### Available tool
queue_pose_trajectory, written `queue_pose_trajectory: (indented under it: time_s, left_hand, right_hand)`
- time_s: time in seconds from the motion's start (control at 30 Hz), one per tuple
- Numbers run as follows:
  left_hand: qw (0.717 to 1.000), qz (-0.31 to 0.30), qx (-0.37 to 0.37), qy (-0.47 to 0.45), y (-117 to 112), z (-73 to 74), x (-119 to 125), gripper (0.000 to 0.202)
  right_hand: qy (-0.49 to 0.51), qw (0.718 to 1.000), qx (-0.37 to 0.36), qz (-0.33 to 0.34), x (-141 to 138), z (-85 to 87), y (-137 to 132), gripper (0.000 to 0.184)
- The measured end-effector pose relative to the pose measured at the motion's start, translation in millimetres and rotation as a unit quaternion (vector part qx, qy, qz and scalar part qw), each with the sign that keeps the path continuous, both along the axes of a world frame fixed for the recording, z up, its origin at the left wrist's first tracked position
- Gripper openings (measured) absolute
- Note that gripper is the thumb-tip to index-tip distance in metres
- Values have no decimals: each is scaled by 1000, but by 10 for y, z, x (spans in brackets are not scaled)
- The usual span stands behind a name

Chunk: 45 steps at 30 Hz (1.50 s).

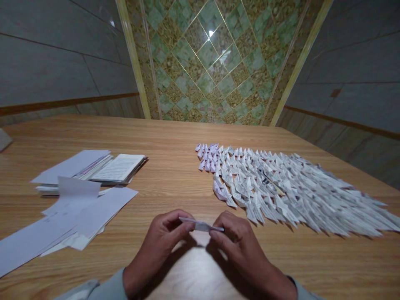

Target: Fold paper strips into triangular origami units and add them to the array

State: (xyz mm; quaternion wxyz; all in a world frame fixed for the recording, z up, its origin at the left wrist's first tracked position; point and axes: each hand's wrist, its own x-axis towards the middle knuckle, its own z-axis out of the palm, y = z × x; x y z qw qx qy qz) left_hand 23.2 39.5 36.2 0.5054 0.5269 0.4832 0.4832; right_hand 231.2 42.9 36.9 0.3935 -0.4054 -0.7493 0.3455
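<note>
Between my two hands is a small folded piece of paper (202, 226), held just above the table near its front edge. My left hand (165, 235) pinches its left end between thumb and fingers. At the other end, my right hand (237, 239) grips it the same way. The paper is seen nearly edge-on, so its full shape is hidden. To the right stand many folded paper boats (275, 187) in close rows, most of them with printed text, and a few pale lilac ones (208, 156) at the far left corner.
Loose white sheets (103, 208) lie at the left, one with a raised fold. Behind them are a paper stack (75, 164) and an open booklet (120, 168). All rest on a wooden table (162, 137). A tiled wall (209, 62) rises beyond.
</note>
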Motion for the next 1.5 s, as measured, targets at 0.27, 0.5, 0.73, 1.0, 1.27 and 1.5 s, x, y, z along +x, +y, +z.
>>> queue_pose_trajectory:
  time_s: [0.27, 0.5, 0.73, 1.0, 1.27, 1.5]
  left_hand:
    - [999, -10, -29, -29, 46, -36, -15, 23]
    - [1000, -20, -21, -9, 98, -85, -113, 27]
    - [1000, -13, -10, 11, 100, -50, -58, 25]
    - [991, 134, 15, 12, 90, -99, -327, 34]
    - [995, 94, 3, 23, -24, -313, -427, 25]
    - [993, 25, 103, 52, -33, -412, -425, 13]
  right_hand:
    - [24, 999, -27, 2, -12, -54, 13, 32]
    - [38, 997, -65, 33, 23, -65, 57, 43]
    - [47, 999, -8, -4, -20, -45, 72, 8]
    - [-48, 996, 70, 8, -236, -5, 290, 23]
    - [-188, 980, 68, -19, -957, -69, 1265, 20]
    - [-374, 920, 74, -88, -1254, -79, 2124, 31]
